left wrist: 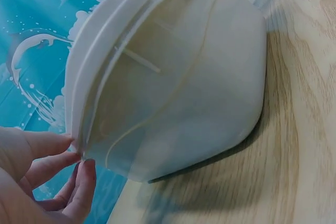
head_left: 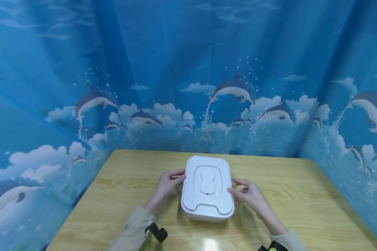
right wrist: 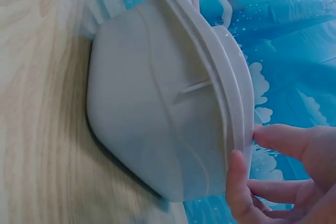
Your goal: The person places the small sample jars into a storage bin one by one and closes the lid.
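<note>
A white plastic box [head_left: 205,218] stands on the table with its white lid [head_left: 191,181] on top. The lid has a raised panel in its middle and a notched edge at the near side. At the left side, my left hand [head_left: 166,183] pinches the lid's rim, thumb and fingertips meeting at the edge in the left wrist view. Opposite it, my right hand [head_left: 248,196] grips the right rim, with one digit on top of the lid and other fingers along the edge below. The box wall [left wrist: 184,93] tapers down to the tabletop. Whatever is inside is hidden.
The wooden table [head_left: 138,167] reaches back to a blue curtain [head_left: 176,69] printed with dolphins and clouds, which also hangs along both sides. Black straps with small devices [head_left: 158,233] sit on the wrists over beige sleeves. Light glares on the table's near part.
</note>
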Motion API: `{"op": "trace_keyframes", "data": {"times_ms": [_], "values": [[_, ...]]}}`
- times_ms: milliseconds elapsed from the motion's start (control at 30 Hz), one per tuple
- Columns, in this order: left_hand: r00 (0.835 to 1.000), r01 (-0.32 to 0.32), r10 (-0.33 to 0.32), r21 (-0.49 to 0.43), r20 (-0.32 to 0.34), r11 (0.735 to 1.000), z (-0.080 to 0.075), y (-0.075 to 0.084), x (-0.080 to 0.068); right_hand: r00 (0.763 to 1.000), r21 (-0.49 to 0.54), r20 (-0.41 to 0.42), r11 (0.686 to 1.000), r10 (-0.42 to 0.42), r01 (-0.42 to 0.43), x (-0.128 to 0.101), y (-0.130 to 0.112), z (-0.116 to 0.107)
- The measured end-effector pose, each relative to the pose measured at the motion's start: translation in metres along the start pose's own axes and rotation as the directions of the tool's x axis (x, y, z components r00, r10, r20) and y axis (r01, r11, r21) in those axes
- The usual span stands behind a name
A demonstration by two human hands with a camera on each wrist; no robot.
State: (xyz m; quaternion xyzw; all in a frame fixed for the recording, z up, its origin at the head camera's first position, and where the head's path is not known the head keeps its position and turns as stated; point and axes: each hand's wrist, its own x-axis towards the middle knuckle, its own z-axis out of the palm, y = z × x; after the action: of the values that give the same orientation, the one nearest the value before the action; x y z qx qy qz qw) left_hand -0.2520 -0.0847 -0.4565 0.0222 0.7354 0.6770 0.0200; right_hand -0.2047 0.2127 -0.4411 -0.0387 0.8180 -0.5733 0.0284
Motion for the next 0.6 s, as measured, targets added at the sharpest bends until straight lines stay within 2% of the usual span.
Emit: {"op": "trace_keyframes", "data": {"times_ms": [333, 400, 467, 533, 600], "values": [[0.999, 0.043, -0.042, -0.036, 0.030, 0.998, 0.0014, -0.0076, 0.0014, 1.000, -0.064, -0.011, 0.998, 0.020, -0.020, 0.0010, 0.0063, 0.0017], [0.999, 0.019, -0.020, 0.010, 0.040, 1.000, 0.0005, -0.0082, 0.0016, 1.000, -0.094, -0.011, 0.996, 0.008, -0.009, 0.0012, 0.0067, 0.0023], [0.998, -0.025, 0.019, 0.118, 0.052, 0.993, -0.0009, -0.0084, 0.0014, 1.000, -0.141, -0.014, 0.990, -0.014, 0.012, 0.0011, 0.0069, 0.0031], [0.994, -0.097, 0.078, 0.282, 0.076, 0.954, -0.0029, -0.0089, 0.0005, 0.999, -0.215, -0.012, 0.975, -0.053, 0.049, 0.0008, 0.0067, 0.0033], [0.982, -0.184, 0.148, 0.456, 0.114, 0.871, -0.0054, -0.0097, -0.0013, 0.995, -0.311, -0.020, 0.946, -0.096, 0.085, -0.0005, 0.0061, 0.0018]]}}
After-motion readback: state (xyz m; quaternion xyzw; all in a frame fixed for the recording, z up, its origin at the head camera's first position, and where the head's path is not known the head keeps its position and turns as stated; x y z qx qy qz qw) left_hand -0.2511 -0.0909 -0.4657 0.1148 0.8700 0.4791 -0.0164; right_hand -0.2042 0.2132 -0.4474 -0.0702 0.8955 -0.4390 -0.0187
